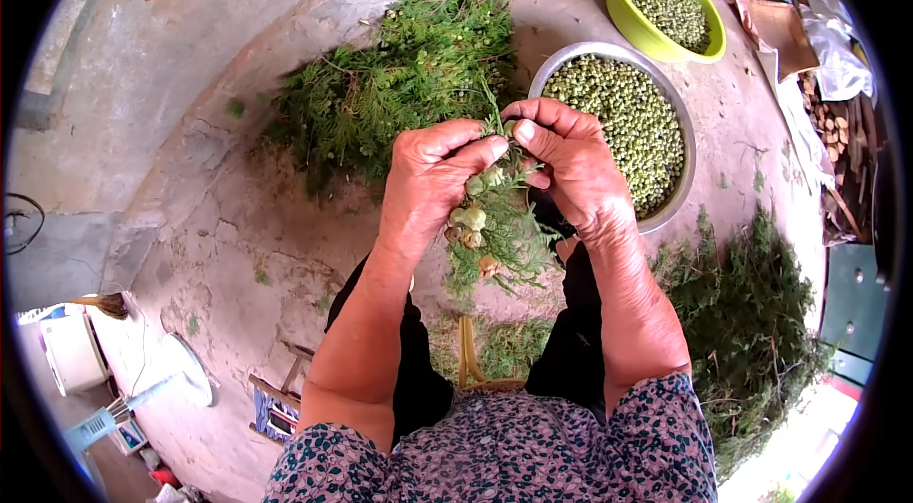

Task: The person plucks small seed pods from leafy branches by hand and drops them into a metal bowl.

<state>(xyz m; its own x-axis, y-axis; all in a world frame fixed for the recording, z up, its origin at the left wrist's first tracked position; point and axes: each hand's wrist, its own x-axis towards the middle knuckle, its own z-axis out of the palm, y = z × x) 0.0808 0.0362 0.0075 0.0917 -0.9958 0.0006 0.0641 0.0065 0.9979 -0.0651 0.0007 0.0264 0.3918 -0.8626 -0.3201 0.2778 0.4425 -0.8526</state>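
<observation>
In the head view, my left hand pinches a leafy evergreen sprig near its top, thumb against forefinger. Pale green and brownish seed cones cluster along the sprig, which hangs down between my forearms. Fingertips nearly meeting the left ones, my right hand closes on a small green cone at the sprig's upper end. Partly behind the right hand stands a metal basin full of round green cones. A heap of green branches lies beyond my left hand.
A yellow-green plastic basin of cones stands at the back right. More branches are piled beside my right arm. At lower left are a white fan and a small stool. Firewood lines the right edge.
</observation>
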